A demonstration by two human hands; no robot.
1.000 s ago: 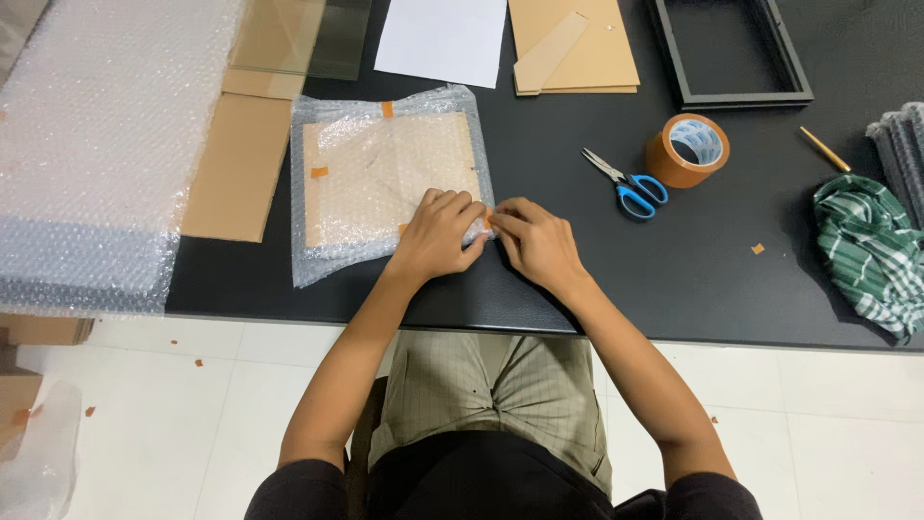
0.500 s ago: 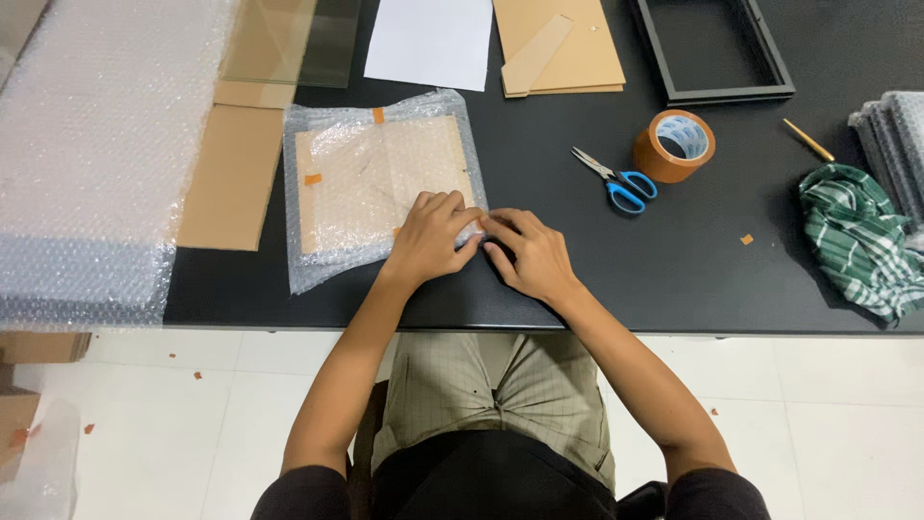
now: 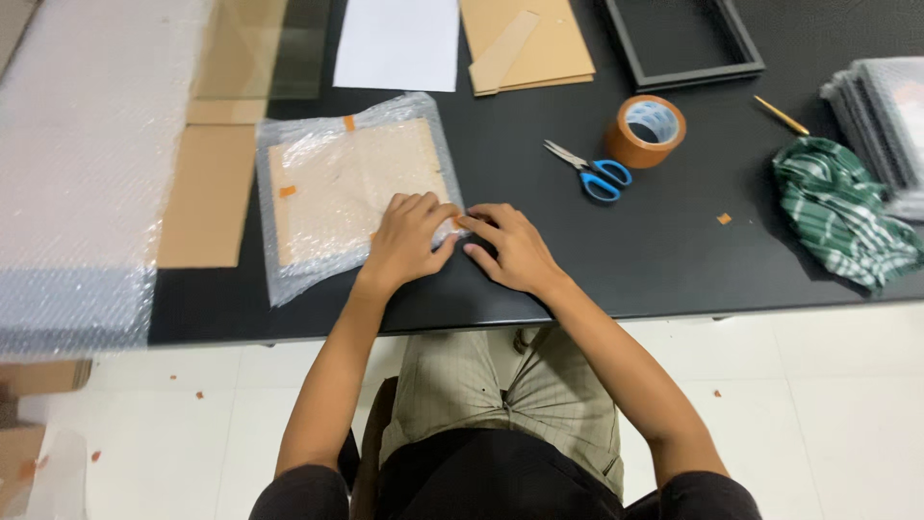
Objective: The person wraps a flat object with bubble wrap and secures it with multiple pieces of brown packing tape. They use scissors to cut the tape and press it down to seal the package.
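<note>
Not much has shifted since a second ago: both hands are pretty much where they were, parked on the right edge of the bubble-wrapped flat package, and the package hasn't budged on the black counter. The left hand lies palm-down on the package's lower right corner, fingers spread and pressing on the wrap. The right hand sits just beside it on the counter, fingertips touching the package's right edge and meeting the left hand's fingers there; can't tell if anything small is pinched between them. So the hands are together, pressing rather than gripping. The package lies near the counter's front edge, left of middle, with a couple of small orange tape bits on it. Left of it, a brown cardboard strip lies just beside the package, and further left a big sheet of bubble wrap covers that end of the counter. Toward the back edge there's a white sheet of paper, some cardboard pieces and a dark picture frame. Right of the hands, well apart, are blue-handled scissors just beside a roll of brown tape, and a green checked cloth near the right edge.
</note>
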